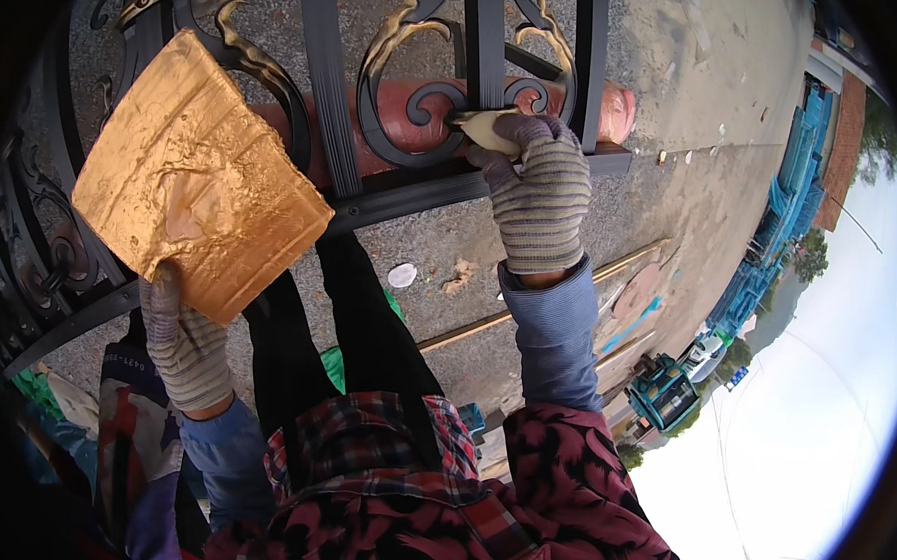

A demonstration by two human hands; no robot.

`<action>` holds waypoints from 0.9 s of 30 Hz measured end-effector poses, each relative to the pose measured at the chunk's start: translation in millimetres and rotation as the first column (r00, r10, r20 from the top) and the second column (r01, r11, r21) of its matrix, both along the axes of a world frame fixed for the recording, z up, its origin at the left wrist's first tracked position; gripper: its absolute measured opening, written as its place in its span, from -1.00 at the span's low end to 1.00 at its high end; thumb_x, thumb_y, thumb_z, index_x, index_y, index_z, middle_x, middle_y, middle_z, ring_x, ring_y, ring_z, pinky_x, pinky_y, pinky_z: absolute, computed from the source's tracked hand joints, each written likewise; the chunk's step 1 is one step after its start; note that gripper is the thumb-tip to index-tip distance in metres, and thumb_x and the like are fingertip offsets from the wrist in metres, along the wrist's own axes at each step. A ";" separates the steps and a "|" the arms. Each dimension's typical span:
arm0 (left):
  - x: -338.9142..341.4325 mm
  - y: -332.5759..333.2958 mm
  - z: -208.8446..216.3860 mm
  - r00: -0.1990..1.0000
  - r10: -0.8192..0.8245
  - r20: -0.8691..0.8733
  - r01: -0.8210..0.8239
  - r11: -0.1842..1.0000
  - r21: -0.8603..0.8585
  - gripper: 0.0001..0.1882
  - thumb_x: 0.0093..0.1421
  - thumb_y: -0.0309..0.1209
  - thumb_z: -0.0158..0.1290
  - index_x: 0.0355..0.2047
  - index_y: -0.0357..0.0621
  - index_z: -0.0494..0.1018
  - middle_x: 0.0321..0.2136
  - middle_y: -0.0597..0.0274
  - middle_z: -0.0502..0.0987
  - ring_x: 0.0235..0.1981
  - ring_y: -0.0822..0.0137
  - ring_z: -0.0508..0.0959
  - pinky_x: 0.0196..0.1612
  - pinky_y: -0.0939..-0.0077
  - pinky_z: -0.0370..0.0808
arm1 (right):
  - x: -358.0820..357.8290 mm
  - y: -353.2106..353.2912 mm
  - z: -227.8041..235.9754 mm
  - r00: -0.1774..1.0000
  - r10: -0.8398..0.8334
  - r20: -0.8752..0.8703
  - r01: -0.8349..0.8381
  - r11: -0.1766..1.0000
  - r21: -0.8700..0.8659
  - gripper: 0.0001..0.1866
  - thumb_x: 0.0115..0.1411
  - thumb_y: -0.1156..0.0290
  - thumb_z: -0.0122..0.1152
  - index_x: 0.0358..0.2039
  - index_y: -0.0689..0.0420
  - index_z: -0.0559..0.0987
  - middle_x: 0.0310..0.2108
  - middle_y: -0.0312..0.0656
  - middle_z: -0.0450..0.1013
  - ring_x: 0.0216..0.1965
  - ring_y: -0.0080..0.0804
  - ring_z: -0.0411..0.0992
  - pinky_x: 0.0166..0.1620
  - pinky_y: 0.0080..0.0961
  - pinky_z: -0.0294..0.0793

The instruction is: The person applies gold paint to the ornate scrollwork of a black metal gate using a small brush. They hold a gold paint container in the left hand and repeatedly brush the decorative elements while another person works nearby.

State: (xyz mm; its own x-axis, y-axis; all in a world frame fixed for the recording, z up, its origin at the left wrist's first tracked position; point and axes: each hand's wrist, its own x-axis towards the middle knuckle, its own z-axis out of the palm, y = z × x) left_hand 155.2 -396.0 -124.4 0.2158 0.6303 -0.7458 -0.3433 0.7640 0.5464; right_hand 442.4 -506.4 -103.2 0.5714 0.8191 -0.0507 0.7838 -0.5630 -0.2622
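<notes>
My left hand [180,343], in a striped knit glove, grips the lower edge of a piece of cardboard [154,137] coated in gold paint. Thick wrinkled paint gathers around its middle. My right hand [538,189], gloved alike, pinches a small pale pad [490,132], sponge-like, though its exact kind is unclear. The dark tip of the pad meets a curled scroll at the foot of a black metal fence panel [486,51]. Gold streaks mark the upper curves of the scrollwork [378,62], while the lower curls beside my right hand are black.
A reddish cylinder [400,123] lies behind the panel's bottom rail [412,200]. More black ironwork [36,202] stands at left, close to another person's sleeve [145,467]. Wooden strips [466,336] and a white scrap [402,275] lie on the gravelly ground. Blue machinery [771,234] stands far right.
</notes>
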 end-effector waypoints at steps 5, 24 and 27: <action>-5.8 2.0 -3.7 1.000 0.008 0.007 -0.007 1.000 -0.015 -0.36 0.05 -0.31 0.12 0.12 -0.21 0.16 0.02 0.08 0.33 0.03 0.16 0.37 0.08 0.16 0.34 | -12.6 10.9 -13.6 0.990 0.049 0.133 -0.020 0.977 -0.213 -0.70 -0.18 0.35 0.30 -0.38 0.12 0.49 -0.37 -0.07 0.42 -0.30 -0.10 0.42 -0.19 -0.23 0.40; -4.7 -5.8 -8.7 0.998 0.033 0.049 -0.033 0.999 0.003 -0.40 0.08 -0.30 0.09 0.11 -0.22 0.18 0.02 0.09 0.34 0.03 0.17 0.37 0.09 0.20 0.33 | 10.2 -18.0 -6.7 0.992 -0.118 0.032 0.112 0.982 0.152 -0.69 -0.20 0.55 0.36 -0.37 0.17 0.50 -0.38 -0.08 0.44 -0.35 -0.20 0.44 -0.29 -0.42 0.45; -5.0 -5.0 -8.3 0.998 0.022 0.062 -0.023 1.000 0.014 -0.43 0.11 -0.29 0.05 0.10 -0.23 0.20 0.00 0.10 0.35 0.03 0.20 0.38 0.09 0.26 0.33 | -6.5 -1.3 -11.2 0.997 -0.031 0.074 0.028 0.999 0.040 -0.66 -0.22 0.47 0.39 -0.36 0.16 0.51 -0.37 -0.07 0.45 -0.33 -0.15 0.44 -0.21 -0.34 0.43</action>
State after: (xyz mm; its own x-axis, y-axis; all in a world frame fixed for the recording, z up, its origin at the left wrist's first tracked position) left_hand 150.3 -401.1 -132.7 0.2474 0.6460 -0.7221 -0.3937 0.7480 0.5343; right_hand 435.9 -507.7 -114.4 0.5963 0.8024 0.0249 0.7853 -0.5766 -0.2255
